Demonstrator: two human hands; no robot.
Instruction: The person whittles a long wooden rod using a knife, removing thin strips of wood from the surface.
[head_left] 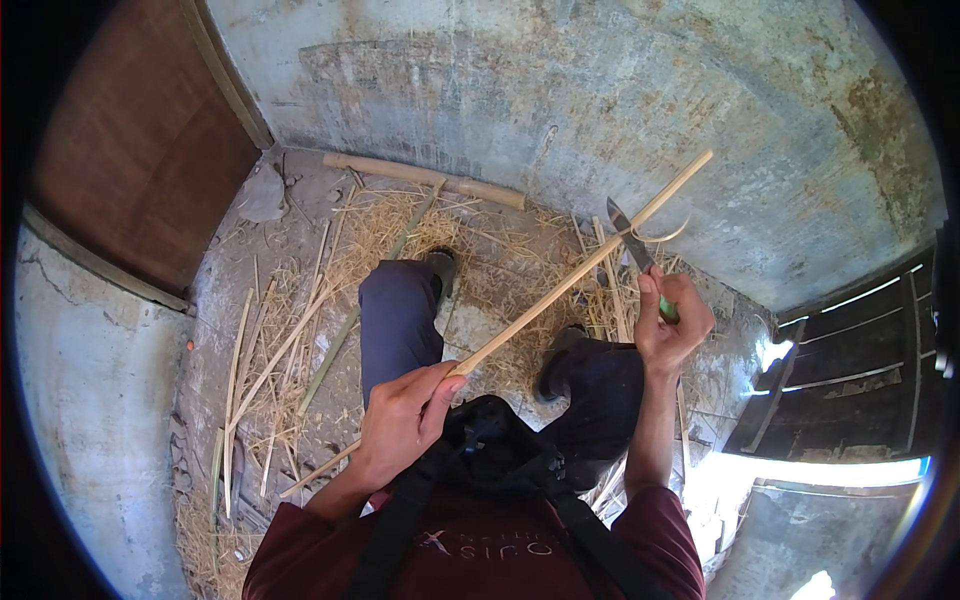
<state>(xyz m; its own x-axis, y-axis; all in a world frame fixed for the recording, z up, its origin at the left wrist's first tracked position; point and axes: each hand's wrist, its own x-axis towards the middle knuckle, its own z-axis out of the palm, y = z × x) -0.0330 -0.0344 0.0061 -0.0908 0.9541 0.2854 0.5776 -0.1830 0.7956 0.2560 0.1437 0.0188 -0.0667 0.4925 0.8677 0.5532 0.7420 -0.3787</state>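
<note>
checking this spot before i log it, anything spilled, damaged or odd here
Yes: pale shavings litter the floor, with loose strips strewn among them, so it looks untidy. The wall ahead is stained and patchy, so it looks worn. The knife in the right hand shows no obvious damage.

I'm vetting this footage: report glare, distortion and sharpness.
Head view: white glare below the dark slatted boards at right; head view: fisheye bowing along the lower edge of the brown panel, black corners; head view: knife and stick reasonably sharp.
</note>
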